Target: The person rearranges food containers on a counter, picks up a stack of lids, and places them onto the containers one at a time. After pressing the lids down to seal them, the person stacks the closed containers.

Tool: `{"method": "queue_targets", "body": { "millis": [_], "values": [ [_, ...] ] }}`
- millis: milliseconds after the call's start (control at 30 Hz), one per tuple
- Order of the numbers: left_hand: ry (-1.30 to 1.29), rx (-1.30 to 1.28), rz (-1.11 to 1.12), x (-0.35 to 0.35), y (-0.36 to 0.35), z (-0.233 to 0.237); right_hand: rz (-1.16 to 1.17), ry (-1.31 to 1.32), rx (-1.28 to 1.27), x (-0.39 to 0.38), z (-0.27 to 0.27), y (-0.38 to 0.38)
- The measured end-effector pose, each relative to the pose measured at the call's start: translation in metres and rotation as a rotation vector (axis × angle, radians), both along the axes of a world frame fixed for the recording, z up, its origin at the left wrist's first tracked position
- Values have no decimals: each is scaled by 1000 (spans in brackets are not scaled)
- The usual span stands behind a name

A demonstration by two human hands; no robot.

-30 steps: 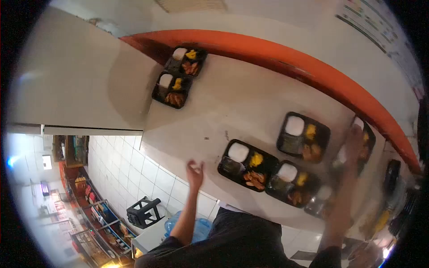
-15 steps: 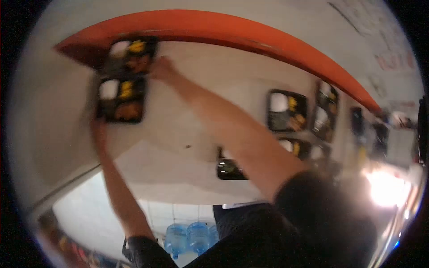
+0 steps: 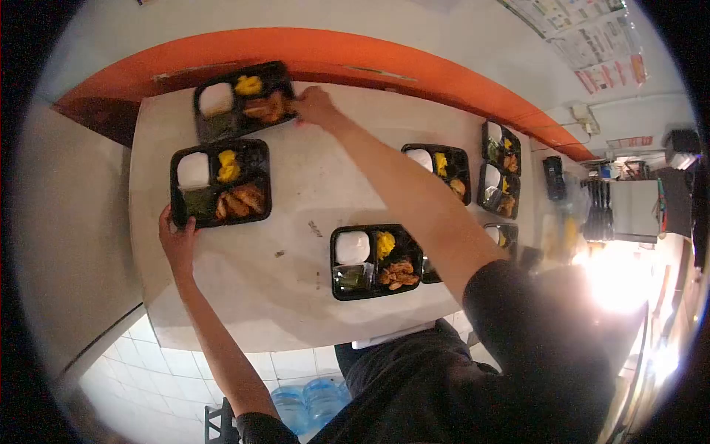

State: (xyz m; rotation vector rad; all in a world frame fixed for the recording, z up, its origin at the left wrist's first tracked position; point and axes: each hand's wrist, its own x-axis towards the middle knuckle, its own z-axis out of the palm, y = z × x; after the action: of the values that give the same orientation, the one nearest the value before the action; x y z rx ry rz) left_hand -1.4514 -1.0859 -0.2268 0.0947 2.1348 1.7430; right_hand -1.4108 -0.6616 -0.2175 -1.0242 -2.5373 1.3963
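My left hand [image 3: 179,240] grips the lower left corner of a black compartment meal tray [image 3: 255,157], its thumb over the rim. The tray holds white rice [image 3: 194,170], yellow egg-like food [image 3: 229,166], browned meat pieces [image 3: 240,201] and a dark green packet [image 3: 198,201]. Just beyond it, a second meal tray [image 3: 275,75] with similar food lies at a slant near the orange wall band. My right hand [image 3: 314,106] has its fingers closed at that tray's right edge; the fingertips are partly hidden.
Another meal tray [image 3: 407,237] lies on the white table [image 3: 288,296], below my right forearm. Several more stand toward the right, including one partly behind the arm [image 3: 460,159]. The orange band [image 3: 355,52] borders the far edge. Blue water bottles [image 3: 307,403] stand below the table.
The view has shifted and sharpened. The far tray has turned to a slant and moved rightward relative to the near one, with my right hand still at its edge. My left hand stays at the near tray's corner.
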Motion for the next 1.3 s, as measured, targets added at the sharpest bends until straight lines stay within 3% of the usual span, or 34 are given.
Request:
{"method": "queue_targets", "body": {
  "millis": [33, 167, 233, 300, 333, 400, 500, 567, 600, 667, 867, 1000, 1100, 1200, 1300],
  "values": [
    [-4, 3, 0, 8, 11, -2, 3, 30, -78, 27, 7, 22],
    [-18, 46, -80, 37, 56, -4, 192, -235, 228, 115, 35, 105],
    [13, 46, -139, 52, 82, -4, 57, -125, 283, 163, 30, 134],
    [-67, 98, -169, 70, 107, -3, 138, -240, 471, 207, 13, 182],
    [26, 14, -230, 84, 122, 12, 160, -271, 554, 228, 10, 201],
    [11, 68, -243, 106, 144, 6, 139, -235, 599, 272, 30, 211],
    [6, 54, -293, 125, 173, -14, 455, -394, 739, 328, 47, 234],
    [75, -106, -383, 140, 188, -10, 119, -423, 576, 358, 30, 253],
    [42, -101, -355, 152, 199, 2, 116, -404, 563, 372, 23, 262],
    [149, -178, -392, 154, 206, -22, 38, -428, 613, 395, 14, 279],
    [265, -469, -454, 200, 239, 25, -16, -488, 570, 452, 37, 289],
    [295, -655, -521, 217, 245, 20, 7, -631, 674, 467, 66, 275],
    [252, -705, -558, 232, 251, 24, 19, -699, 536, 477, 70, 278],
    [203, -742, -541, 248, 254, 40, 63, -647, 510, 486, 54, 280],
    [294, -590, -589, 240, 231, 14, -32, -331, 716, 507, 34, 279]
  ]
}}
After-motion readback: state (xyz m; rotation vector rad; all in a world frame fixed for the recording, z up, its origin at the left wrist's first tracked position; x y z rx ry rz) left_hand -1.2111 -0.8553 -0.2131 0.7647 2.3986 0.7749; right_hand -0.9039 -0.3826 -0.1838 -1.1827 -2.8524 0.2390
